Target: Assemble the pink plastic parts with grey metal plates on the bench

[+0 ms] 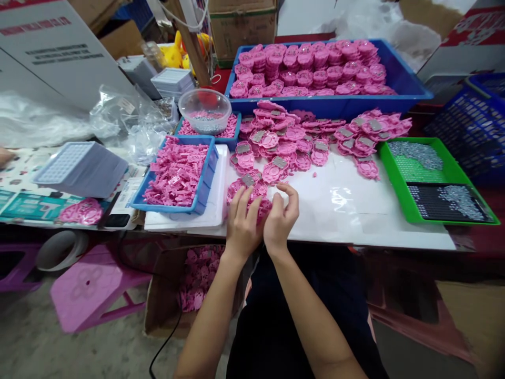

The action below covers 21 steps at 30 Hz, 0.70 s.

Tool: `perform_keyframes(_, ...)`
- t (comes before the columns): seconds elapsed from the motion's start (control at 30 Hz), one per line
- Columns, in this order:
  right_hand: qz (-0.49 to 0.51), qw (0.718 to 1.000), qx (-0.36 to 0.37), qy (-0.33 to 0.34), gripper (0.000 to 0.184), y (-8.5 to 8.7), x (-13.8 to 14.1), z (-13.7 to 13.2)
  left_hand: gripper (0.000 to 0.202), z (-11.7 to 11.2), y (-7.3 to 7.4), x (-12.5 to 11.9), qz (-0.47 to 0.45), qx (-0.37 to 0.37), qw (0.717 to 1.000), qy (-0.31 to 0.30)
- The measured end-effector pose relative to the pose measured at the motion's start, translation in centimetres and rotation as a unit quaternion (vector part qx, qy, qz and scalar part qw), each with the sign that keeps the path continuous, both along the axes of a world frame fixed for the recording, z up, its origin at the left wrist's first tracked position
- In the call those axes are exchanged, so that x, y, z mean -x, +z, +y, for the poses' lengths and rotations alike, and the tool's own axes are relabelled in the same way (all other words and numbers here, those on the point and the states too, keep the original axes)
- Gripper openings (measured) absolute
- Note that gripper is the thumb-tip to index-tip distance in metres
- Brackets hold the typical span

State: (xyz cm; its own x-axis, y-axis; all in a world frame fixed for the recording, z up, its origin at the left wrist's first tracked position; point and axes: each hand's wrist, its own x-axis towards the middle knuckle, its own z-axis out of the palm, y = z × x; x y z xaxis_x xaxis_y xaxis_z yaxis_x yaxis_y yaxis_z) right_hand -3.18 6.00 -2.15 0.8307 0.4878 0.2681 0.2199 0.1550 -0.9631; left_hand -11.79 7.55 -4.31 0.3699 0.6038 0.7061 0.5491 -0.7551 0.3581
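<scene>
Pink plastic casing (264,207) is right of the small blue tray (207,176), between left hand (243,227), tray side, and right hand (278,222). Fingers bent; can't tell grip. Long axis hidden.

Floor (23,329): is showing grey
Pink stool (74,295): is standing by the table (359,218)
Wooden post (197,52): is rising beyond it

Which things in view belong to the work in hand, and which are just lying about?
Likely in the work:
pink part at left hand and right hand
loose pink parts
blue tray of small pink pieces
large blue bin of stacked pink parts

Probably lying about:
pink stool
yellow toy
clear bags
</scene>
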Motion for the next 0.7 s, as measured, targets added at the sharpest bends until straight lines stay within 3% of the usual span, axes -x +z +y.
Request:
perform_keyframes(0.17,0.038,0.999,-0.034,0.008,0.018,0.2,-1.8,-1.3,0.044,0.1,0.3,-0.3,0.092,-0.011,0.996,0.002)
perform_keyframes(0.23,0.001,0.997,-0.053,0.048,0.016,0.3,-3.2,-3.8,0.04,0.3,0.5,-0.3,0.104,-0.022,0.994,0.004)
perform_keyframes(0.3,-0.077,0.987,-0.038,0.139,0.016,-0.2,-5.3,-7.7,0.035,0.4,0.6,-0.3,0.105,-0.033,0.994,0.003)
perform_keyframes(0.37,-0.177,0.949,0.008,0.262,0.022,-1.3,-7.9,-12.3,0.033,0.2,0.5,-0.2,0.097,-0.045,0.994,0.002)
perform_keyframes(0.5,-0.391,0.849,0.134,0.329,0.025,-4.9,-11.4,-19.9,0.031,-0.1,0.1,-0.1,0.078,-0.065,0.995,-0.001)
perform_keyframes(0.6,-0.404,0.792,0.285,0.358,0.018,-7.3,-10.7,-22.3,0.029,-0.3,-0.3,-0.1,0.06,-0.057,0.997,0.001)
perform_keyframes(0.7,-0.415,0.732,0.374,0.391,0.012,-8.5,-8.7,-22.3,0.028,-0.4,-0.7,0.0,0.042,-0.04,0.998,0.001)
